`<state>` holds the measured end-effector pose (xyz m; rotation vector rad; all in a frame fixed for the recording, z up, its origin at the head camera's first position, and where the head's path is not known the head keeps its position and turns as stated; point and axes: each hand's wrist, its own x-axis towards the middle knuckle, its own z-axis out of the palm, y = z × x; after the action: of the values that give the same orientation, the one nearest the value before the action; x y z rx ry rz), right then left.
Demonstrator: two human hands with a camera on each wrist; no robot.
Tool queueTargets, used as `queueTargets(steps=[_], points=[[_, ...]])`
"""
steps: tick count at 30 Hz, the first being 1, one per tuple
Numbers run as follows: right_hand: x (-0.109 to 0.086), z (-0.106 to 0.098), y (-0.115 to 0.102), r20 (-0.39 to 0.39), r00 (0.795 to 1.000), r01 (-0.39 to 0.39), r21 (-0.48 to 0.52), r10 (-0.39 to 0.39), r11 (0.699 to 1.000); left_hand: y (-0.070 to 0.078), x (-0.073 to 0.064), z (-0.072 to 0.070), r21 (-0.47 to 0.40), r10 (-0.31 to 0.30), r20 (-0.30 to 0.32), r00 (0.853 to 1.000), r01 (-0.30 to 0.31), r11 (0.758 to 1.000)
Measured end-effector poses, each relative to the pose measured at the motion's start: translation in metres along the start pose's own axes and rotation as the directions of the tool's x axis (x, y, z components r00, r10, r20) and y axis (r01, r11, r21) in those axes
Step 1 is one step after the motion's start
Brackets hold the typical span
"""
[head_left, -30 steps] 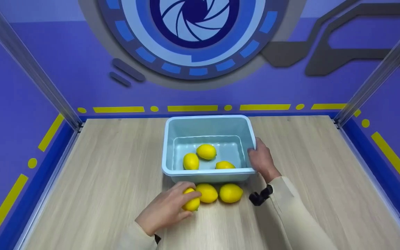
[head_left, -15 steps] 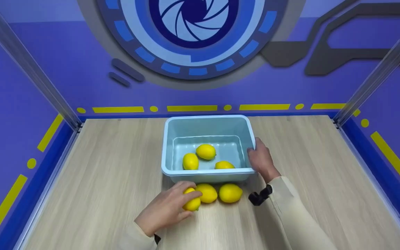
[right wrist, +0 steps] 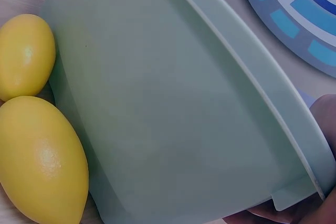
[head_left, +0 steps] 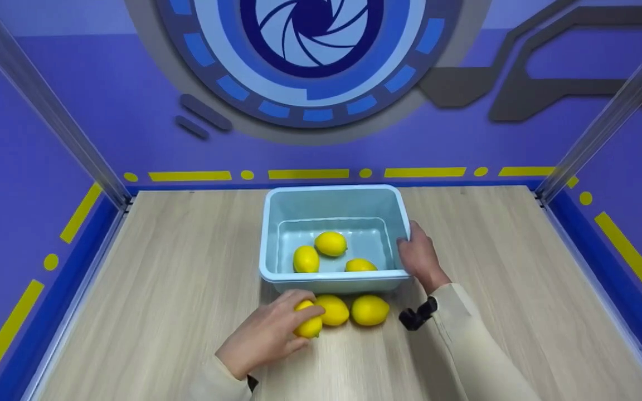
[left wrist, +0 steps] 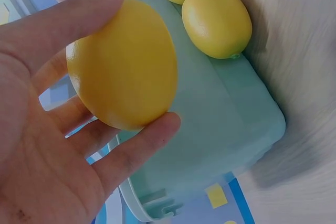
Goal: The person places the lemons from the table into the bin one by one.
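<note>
In front of a pale blue plastic bin [head_left: 332,285], my left hand [head_left: 265,334] holds a lemon [left wrist: 126,66] between thumb and fingers. Two more lemons lie side by side on the table against the bin's near wall, a middle lemon [head_left: 333,310] and a right lemon [head_left: 370,310]. My right hand [head_left: 422,256] grips the bin's right rim, its fingers partly hidden by the bin. Inside the bin rest a back lemon [head_left: 331,244], a left lemon [head_left: 306,259] and a front lemon [head_left: 361,265], the last half hidden by the near rim.
The bin stands toward the back of a wood-grain table [head_left: 187,250]. Behind it rises a blue-purple printed wall [head_left: 321,153], with side panels and metal corner posts [head_left: 70,111] left and right. A black wrist strap [head_left: 418,314] sits on the right sleeve.
</note>
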<state>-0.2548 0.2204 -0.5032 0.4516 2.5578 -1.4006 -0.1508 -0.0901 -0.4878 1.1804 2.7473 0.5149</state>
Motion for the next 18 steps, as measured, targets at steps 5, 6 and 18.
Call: queueTargets(steps=[5, 6, 18], points=[[-0.0005, 0.0001, -0.0002, -0.003, 1.0, 0.002, -0.003, -0.002, 1.0, 0.0001, 0.0004, -0.0013, -0.003, 0.009, -0.004, 1.0, -0.009, 1.0], [-0.0006, 0.0002, -0.0004, -0.002, 1.0, 0.003, -0.002, -0.003, 1.0, 0.0002, 0.0005, -0.0017, -0.003, 0.009, -0.002, 1.0, -0.009, 1.0], [0.0007, 0.0026, 0.0029, -0.05, 0.997, 0.063, -0.019, -0.064, 0.998, 0.0014, -0.0004, -0.0034, 0.015, 0.023, -0.032, 0.999, -0.023, 1.0]])
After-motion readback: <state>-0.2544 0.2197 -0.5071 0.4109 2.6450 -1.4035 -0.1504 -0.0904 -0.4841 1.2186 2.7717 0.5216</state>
